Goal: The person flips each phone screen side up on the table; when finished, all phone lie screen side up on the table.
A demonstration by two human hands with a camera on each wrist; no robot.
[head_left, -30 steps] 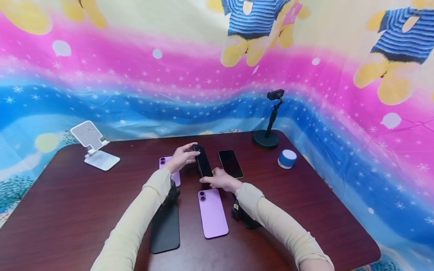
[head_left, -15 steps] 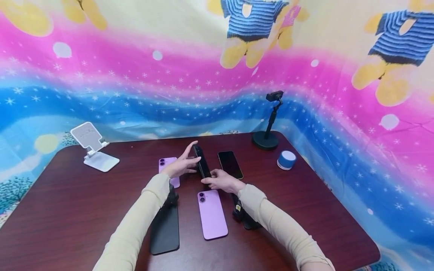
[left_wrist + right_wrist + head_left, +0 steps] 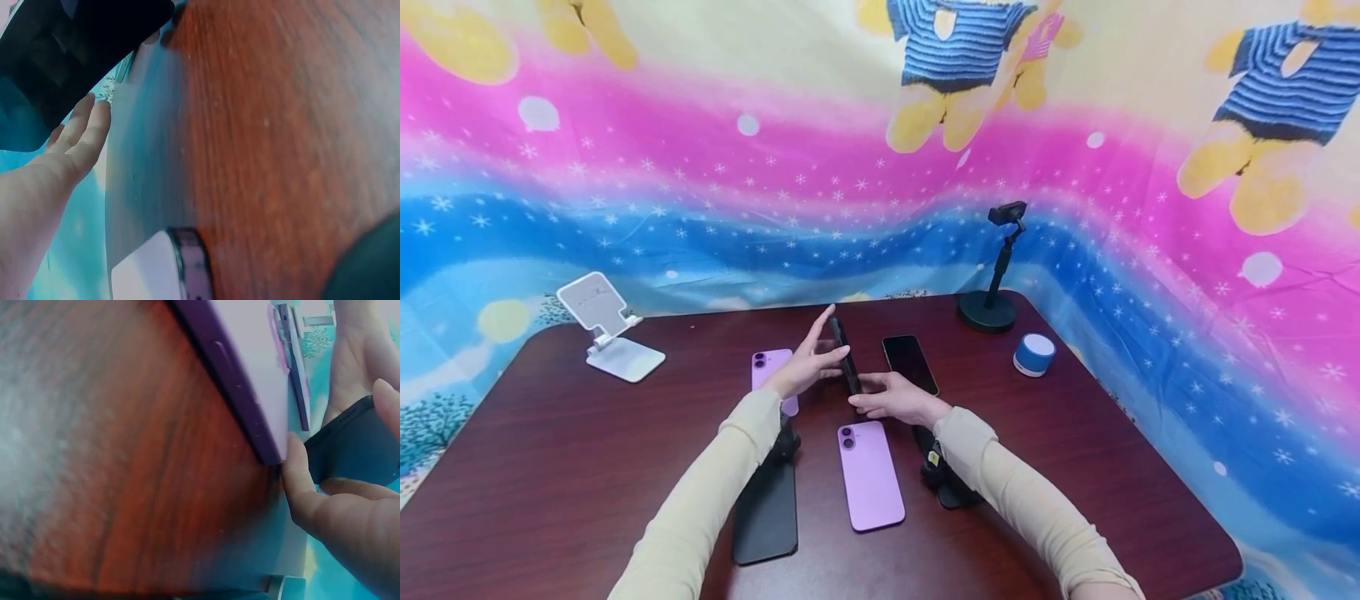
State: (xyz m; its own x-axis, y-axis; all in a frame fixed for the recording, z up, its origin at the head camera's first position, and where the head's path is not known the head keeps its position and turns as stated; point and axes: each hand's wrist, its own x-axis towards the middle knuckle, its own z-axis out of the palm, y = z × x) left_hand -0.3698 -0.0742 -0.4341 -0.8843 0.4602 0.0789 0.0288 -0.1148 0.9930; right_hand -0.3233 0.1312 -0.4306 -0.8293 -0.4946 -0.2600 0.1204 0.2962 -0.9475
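Observation:
Both hands hold a black phone on its edge over the middle of the table. It appears as a narrow dark strip in the head view. My left hand grips its far part, index finger pointing up along the top. In the left wrist view the glossy dark face of the black phone shows at upper left. My right hand pinches the near end, thumb and fingers on either side. A lavender phone lies back up just in front of the hands. Behind the left hand another lavender phone is partly covered.
A phone with a dark screen lies right of the hands. A black slab lies under the left forearm, a black phone under the right wrist. Farther back stand a white stand, a black stand and a blue-white cylinder.
The black phone has turned from showing its broad dark face to standing edge-on. My left index finger has lifted higher, and my right hand has shifted slightly right.

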